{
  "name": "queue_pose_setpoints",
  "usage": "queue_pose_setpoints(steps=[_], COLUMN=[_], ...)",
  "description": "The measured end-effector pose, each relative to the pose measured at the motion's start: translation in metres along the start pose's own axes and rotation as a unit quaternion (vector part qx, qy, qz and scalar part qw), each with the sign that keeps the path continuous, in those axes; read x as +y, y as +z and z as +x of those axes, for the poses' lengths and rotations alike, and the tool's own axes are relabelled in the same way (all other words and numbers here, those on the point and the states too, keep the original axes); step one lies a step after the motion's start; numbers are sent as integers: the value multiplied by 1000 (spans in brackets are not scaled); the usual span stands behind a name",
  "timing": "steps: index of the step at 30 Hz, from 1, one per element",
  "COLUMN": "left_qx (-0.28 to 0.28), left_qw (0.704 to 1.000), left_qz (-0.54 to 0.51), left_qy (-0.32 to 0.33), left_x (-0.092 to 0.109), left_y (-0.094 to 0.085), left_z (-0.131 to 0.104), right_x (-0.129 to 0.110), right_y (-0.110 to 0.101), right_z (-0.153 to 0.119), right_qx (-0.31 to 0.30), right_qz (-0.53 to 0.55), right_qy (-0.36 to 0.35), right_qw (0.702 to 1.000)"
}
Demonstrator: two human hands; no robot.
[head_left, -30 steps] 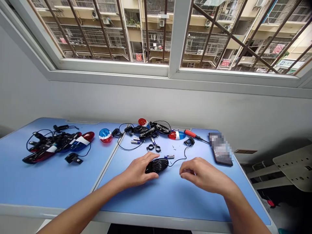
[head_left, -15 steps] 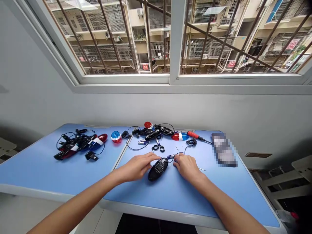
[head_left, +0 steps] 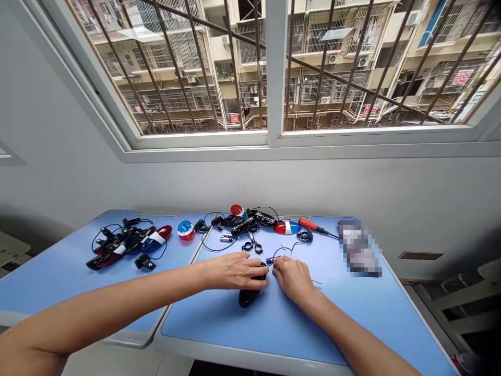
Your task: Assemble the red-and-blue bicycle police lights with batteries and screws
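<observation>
Low on the blue table sits the black case, left hand draped across it, fingers stretched over the top, though whether they grip, I can't tell! Just beside it, the right hand curls its fingers in, their tips hiding whatever they may pinch. Beyond lie a battery, then scissors, then a red screwdriver, all below the barred window.
</observation>
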State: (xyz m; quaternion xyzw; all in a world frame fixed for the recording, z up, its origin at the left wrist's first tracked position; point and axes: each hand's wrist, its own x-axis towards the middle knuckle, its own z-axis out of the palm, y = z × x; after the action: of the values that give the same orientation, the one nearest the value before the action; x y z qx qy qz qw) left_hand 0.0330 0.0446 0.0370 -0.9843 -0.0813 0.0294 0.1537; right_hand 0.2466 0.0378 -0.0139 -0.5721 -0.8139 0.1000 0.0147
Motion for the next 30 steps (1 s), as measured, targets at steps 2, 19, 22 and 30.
queue_pose_setpoints(steps=[2, 19, 22, 30], left_qx=[-1, 58, 77, 90], left_qw=[1000, 964, 956, 955], left_qz=[-13, -213, -232, -196], left_qy=[-28, -145, -163, -206], left_x=[0, 16, 17, 20], left_y=[0, 22, 25, 33], left_z=[-1, -17, -17, -4], right_x=[0, 14, 11, 6], right_y=[1, -10, -12, -14], right_z=[0, 10, 9, 5], right_qx=[2, -15, -24, -54], right_qz=[9, 30, 18, -19], right_qy=[6, 39, 41, 26], right_qw=[1000, 999, 999, 998])
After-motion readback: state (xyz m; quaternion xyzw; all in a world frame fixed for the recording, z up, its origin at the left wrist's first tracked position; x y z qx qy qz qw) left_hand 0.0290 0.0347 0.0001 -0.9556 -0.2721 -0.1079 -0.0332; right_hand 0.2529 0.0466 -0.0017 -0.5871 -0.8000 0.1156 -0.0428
